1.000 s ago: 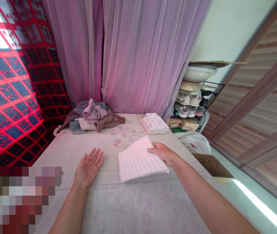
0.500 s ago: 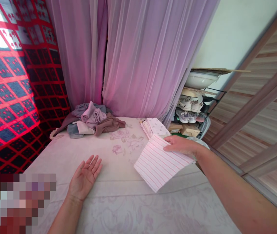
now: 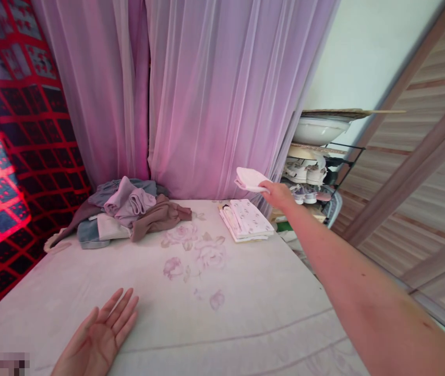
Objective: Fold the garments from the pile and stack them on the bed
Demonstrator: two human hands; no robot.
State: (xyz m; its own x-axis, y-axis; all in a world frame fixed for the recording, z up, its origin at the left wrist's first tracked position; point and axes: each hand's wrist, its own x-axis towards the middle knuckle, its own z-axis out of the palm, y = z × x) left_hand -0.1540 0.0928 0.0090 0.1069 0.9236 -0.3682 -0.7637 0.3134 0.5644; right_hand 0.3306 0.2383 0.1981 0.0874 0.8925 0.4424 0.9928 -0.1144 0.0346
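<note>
Currently, a white cloth (image 3: pixel 249 179) is pinched by the right hand (image 3: pixel 279 194) beside a folded printed stack (image 3: pixel 245 220); the left hand (image 3: pixel 99 334) lies spread; a grey-mauve garment heap (image 3: pixel 128 209) remains unfolded.

The cloth (image 3: pixel 249 179) is plain white — the sheet (image 3: pixel 265 297) is pale pinkish white with faint rose prints, the stack (image 3: pixel 245 219) white with small pink sprigs, the curtains (image 3: pixel 214 104) sheer pink-lilac, the backdrop (image 3: pixel 30 130) a red-and-navy check.
</note>
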